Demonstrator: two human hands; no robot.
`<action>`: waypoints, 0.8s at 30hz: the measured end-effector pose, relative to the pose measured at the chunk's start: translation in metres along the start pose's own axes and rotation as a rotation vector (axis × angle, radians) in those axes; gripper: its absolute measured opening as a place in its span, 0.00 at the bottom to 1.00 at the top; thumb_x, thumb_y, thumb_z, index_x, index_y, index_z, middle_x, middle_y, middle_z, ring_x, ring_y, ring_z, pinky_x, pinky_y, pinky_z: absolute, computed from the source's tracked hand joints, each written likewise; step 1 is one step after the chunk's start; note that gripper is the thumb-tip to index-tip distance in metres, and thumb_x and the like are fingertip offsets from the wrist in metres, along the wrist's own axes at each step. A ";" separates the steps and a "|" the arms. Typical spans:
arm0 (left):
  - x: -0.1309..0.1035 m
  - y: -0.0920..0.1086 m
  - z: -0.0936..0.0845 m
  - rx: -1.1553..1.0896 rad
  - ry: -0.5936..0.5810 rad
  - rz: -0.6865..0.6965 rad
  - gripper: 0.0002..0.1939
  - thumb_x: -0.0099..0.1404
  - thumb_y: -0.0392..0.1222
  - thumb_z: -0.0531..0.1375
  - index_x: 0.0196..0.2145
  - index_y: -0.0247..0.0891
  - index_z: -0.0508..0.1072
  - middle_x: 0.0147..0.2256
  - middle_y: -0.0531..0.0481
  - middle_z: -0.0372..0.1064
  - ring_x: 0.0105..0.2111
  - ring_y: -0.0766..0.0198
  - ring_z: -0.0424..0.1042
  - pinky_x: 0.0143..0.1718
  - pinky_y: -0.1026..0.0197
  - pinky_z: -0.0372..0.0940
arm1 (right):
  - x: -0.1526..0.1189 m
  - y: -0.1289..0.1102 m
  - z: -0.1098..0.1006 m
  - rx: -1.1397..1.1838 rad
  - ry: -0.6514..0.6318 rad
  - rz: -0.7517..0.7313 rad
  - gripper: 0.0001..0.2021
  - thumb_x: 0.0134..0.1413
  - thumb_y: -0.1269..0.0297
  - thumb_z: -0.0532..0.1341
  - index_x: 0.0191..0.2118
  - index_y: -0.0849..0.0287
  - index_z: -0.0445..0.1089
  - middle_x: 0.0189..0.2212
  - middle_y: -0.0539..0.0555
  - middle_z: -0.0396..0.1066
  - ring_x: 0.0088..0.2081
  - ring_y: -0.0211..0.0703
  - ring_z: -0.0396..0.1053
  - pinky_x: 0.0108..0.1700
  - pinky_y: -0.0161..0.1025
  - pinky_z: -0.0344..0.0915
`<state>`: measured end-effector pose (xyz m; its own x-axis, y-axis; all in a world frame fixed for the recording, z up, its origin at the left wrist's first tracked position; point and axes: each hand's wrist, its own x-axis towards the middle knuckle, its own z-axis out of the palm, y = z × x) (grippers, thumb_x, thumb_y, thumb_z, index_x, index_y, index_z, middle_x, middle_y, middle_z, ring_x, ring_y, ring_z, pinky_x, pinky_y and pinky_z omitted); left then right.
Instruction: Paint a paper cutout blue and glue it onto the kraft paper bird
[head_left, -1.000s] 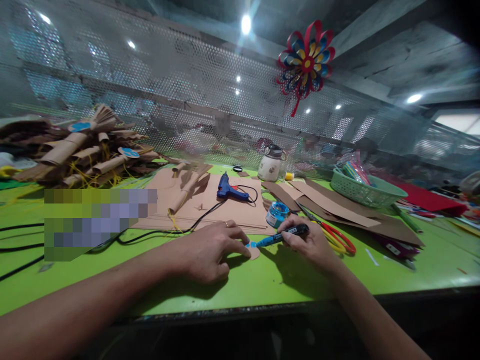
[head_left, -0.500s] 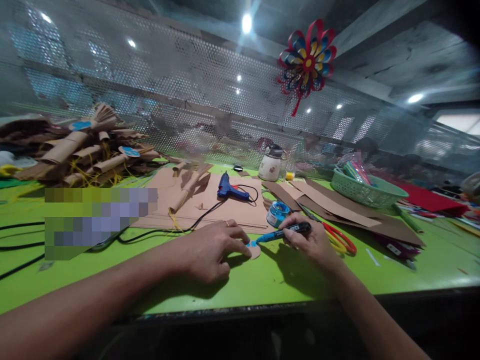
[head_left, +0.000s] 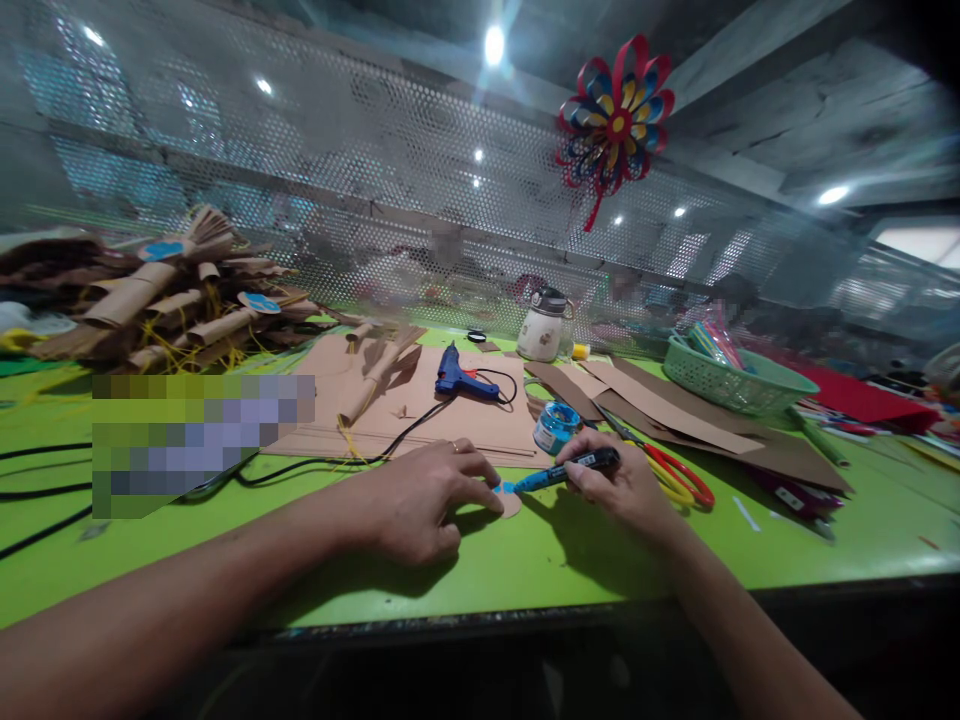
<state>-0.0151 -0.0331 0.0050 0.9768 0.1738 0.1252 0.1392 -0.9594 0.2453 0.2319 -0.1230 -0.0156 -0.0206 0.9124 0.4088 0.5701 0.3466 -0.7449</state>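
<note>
A small rounded brown cardboard piece (head_left: 511,508) with blue patches on its upper part lies on the green table. My left hand (head_left: 424,500) rests beside it, index fingertip on its left edge and thumb apart. Between the fingers of my right hand (head_left: 619,480) is a marker with a black barrel and blue front (head_left: 551,475), slanting down left so that its tip touches the blue area. Just behind my right hand stands an uncapped jar of blue paint (head_left: 555,430). Scissors with red and yellow handles (head_left: 686,478) lie at its right.
A blue glue gun (head_left: 465,380) and its cord lie on cardboard sheets (head_left: 480,430). Rolled paper pieces (head_left: 187,310) are heaped at the left. Behind are a white bottle (head_left: 541,328) and a perforated metal screen (head_left: 420,200). Brown strips (head_left: 675,410) and a green basket (head_left: 739,380) sit right.
The marker has shifted very slightly on the cardboard piece along with my right hand. My left hand stays where it was.
</note>
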 end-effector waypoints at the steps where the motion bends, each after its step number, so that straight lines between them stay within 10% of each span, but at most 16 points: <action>1: 0.000 0.000 0.000 0.000 0.002 0.001 0.31 0.49 0.31 0.56 0.53 0.45 0.73 0.51 0.47 0.68 0.49 0.52 0.65 0.52 0.49 0.61 | 0.000 0.000 0.000 0.001 -0.003 -0.005 0.04 0.53 0.68 0.57 0.33 0.59 0.69 0.23 0.48 0.63 0.23 0.34 0.59 0.25 0.34 0.56; 24: 0.000 -0.002 0.002 -0.001 0.010 0.007 0.32 0.49 0.31 0.56 0.52 0.46 0.72 0.51 0.48 0.68 0.48 0.53 0.65 0.51 0.51 0.61 | -0.001 0.001 0.005 0.070 0.043 0.020 0.05 0.54 0.64 0.59 0.33 0.60 0.69 0.21 0.47 0.64 0.22 0.35 0.60 0.25 0.33 0.58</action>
<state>-0.0150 -0.0320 0.0023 0.9760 0.1696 0.1367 0.1325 -0.9603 0.2453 0.2283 -0.1226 -0.0194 0.0259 0.9096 0.4148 0.5113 0.3445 -0.7873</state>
